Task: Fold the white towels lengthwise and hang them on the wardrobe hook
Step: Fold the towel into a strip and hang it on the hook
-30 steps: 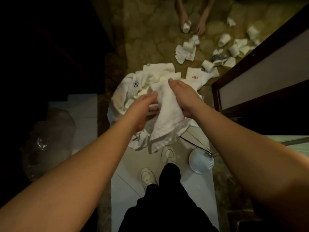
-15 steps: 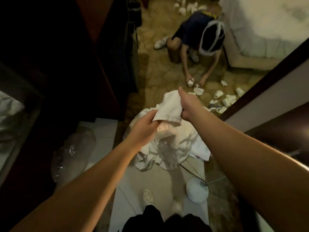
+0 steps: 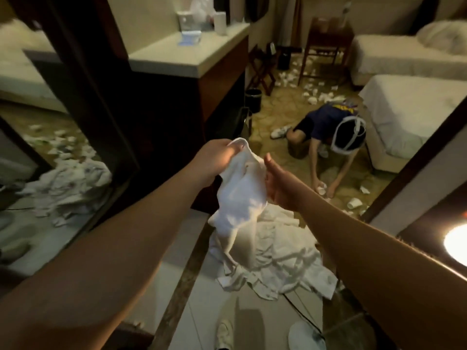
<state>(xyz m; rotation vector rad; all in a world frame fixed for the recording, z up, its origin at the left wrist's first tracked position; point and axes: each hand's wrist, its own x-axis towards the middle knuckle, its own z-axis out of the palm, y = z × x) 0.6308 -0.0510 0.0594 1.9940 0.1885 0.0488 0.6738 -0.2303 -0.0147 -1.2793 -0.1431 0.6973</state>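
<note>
A white towel hangs crumpled in mid-air in front of me. My left hand pinches its top corner. My right hand lies against the towel's right side with the palm turned toward it and the fingers fairly straight. Below on the floor is a heap of more white towels. The dark wooden wardrobe stands to the left behind my left arm; no hook is visible.
A mirror panel on the left reflects the towel heap. A person crouches on the floor ahead among scattered paper cups. Beds are at the right, a counter at the back left, a lamp at far right.
The towel has been lifted clear of the heap and raised. My view tilted up to show the room. My right hand loosened from gripping the towel to lying flat beside it.
</note>
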